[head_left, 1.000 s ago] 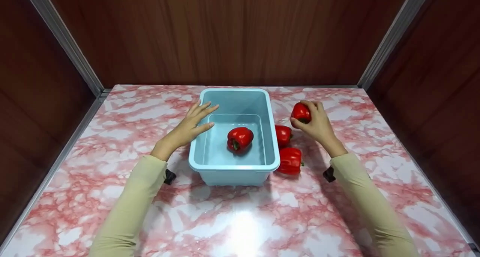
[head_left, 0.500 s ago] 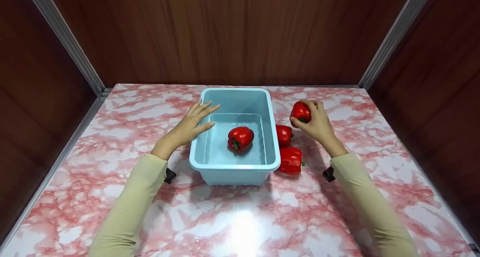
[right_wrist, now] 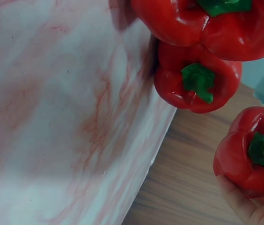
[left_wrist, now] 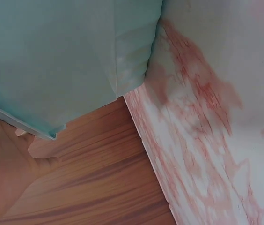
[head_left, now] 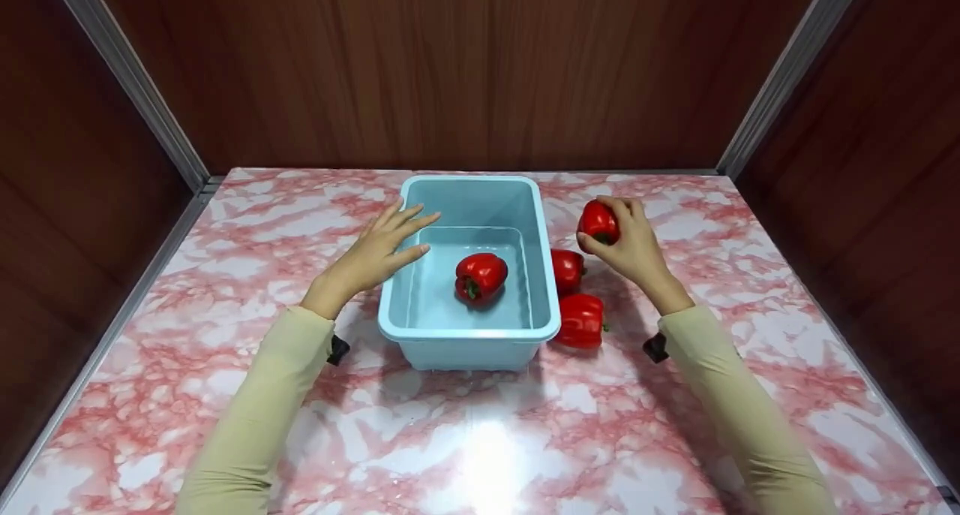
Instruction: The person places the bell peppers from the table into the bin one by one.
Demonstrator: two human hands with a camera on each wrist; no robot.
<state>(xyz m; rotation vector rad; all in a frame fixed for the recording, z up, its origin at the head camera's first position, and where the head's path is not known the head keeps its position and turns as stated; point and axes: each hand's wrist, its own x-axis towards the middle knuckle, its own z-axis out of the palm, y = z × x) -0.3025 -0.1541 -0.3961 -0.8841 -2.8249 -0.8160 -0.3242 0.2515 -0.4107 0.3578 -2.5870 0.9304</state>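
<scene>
at three o'clock of the bin (head_left: 469, 335), i'm lifting a pepper (head_left: 598, 222) clamped in my right hand (head_left: 634, 248); left hand (head_left: 375, 256), fingers apart, is steadying the rim; next needs carrying over.

- Red bell pepper (head_left: 598, 222): glossy, green stem, held off the surface in the right hand (head_left: 634, 248).
- Light blue plastic bin (head_left: 471, 353): upright; left hand (head_left: 375, 256) touches its left rim.

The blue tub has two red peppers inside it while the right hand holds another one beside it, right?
Not quite: the blue tub has only one red pepper inside it, as the head view shows. The right hand does hold another pepper beside it.
</scene>
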